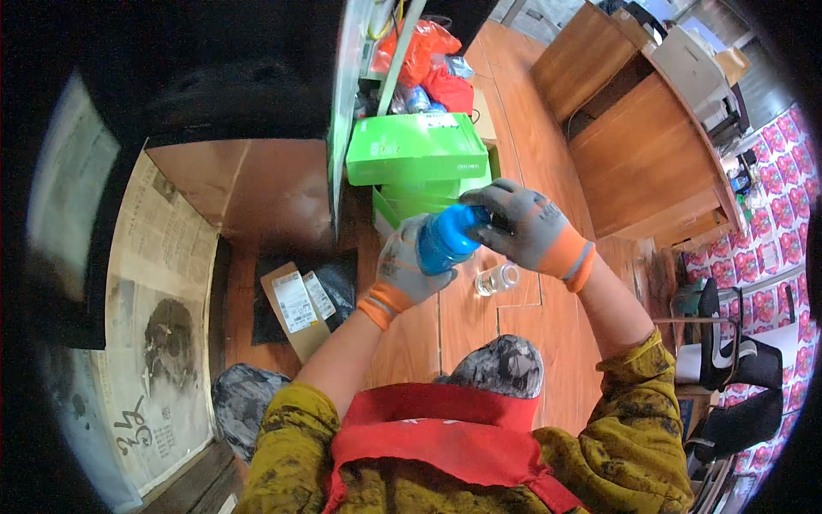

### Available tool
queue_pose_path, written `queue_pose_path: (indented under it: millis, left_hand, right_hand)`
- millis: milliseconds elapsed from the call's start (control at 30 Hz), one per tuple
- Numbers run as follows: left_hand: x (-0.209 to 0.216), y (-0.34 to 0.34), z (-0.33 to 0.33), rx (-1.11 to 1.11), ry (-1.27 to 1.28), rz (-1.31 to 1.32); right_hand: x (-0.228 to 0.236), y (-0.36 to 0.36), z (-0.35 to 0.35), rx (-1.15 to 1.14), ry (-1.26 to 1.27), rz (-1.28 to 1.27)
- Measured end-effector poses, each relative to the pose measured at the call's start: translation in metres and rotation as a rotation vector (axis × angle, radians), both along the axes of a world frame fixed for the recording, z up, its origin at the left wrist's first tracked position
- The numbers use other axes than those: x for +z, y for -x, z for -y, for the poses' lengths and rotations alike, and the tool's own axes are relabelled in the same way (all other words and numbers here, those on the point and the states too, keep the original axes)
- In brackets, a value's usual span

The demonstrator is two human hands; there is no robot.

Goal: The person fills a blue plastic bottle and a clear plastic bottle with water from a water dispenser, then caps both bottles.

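My left hand (404, 264), in a grey work glove with an orange cuff, wraps round the body of a blue bottle (447, 239). The bottle is tilted, its narrower top leaning up to the right. At that top end, the fingers of my right hand (524, 224), gloved the same way, are closed around the neck or cap; which of the two I cannot tell, as the fingers cover it. Below the bottle, a small clear glass bottle (497, 279) is on the wooden floor, apart from both hands.
Green boxes (418, 147) are stacked ahead, with red plastic bags (431, 51) behind them. A labelled cardboard piece (296, 310) lies on black plastic (267, 295) at left. Wooden desks (644, 154) stand far right, near a black chair (738, 368). A dark cabinet edge (341, 111) rises left.
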State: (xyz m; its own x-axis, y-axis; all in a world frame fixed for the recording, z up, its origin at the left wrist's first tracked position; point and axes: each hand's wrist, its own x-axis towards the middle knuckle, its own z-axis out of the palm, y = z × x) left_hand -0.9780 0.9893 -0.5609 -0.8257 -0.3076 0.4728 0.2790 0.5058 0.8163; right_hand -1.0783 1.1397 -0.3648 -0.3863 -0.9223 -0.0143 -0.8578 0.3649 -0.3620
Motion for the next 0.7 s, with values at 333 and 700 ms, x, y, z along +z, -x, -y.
queue_pose_path:
  millis: [333,700]
  left_hand:
    - [-0.078,-0.003,-0.03,-0.066,0.003,0.167]
    - [-0.218,-0.034,-0.065,0.097,-0.746,0.314]
  right_hand:
    - [-0.095,0.0,-0.029,-0.244,-0.202,0.009]
    - [-0.298,0.06,-0.207,-1.14,0.678,0.484]
